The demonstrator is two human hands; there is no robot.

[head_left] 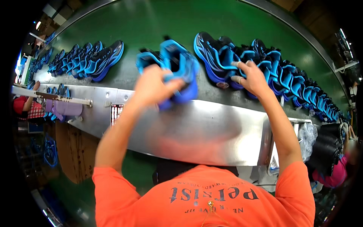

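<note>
A pair of black and blue sneakers point(176, 60), smeared by motion, stands heels toward me in front of my left hand point(155, 85). The left hand is closed on this pair at the heels, with its thumb stretched across them. To the right, my right hand point(251, 77) has its fingers at the heel collar of another sneaker point(211, 56), the first in a long row. Pale coverings sit on two of its fingertips. Its grip on that heel is partly hidden by the neighbouring shoes.
The row of sneakers point(291, 81) runs off to the far right on a green belt point(159, 19). Another group of sneakers point(87, 60) stands at left. A steel ledge point(204, 125) lies before me, with a phone-like screen point(117, 113). Other people sit at both sides.
</note>
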